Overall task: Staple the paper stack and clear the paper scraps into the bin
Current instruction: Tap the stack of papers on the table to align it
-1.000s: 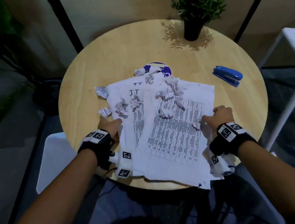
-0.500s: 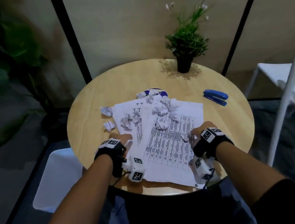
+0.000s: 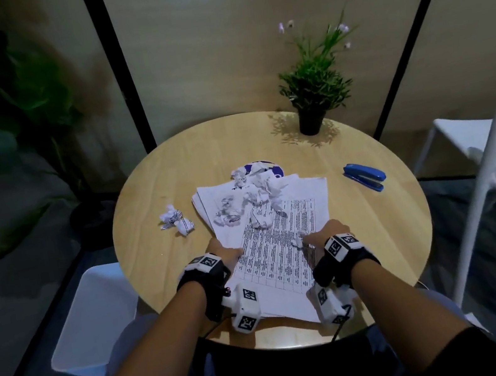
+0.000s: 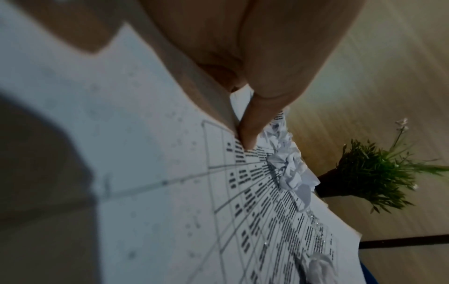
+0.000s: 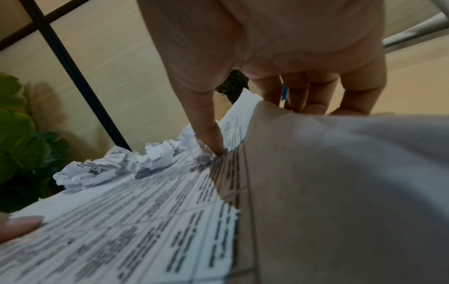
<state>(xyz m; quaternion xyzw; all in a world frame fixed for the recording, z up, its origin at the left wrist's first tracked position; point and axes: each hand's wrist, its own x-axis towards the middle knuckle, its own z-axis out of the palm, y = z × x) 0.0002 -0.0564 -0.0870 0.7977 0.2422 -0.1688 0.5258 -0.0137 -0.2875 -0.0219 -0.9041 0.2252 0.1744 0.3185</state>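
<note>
White paper stack sits pinched between left hand and right hand grips.

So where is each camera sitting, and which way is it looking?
Head: worn on the head, looking forward and down at the round table; shows both forearms, left hand and right hand.
Left wrist: on the left wrist, looking along the thumb across the paper stack towards the potted plant.
Right wrist: on the right wrist, looking along the fingers over the sheets.
Shared: all three show the paper scraps.
</note>
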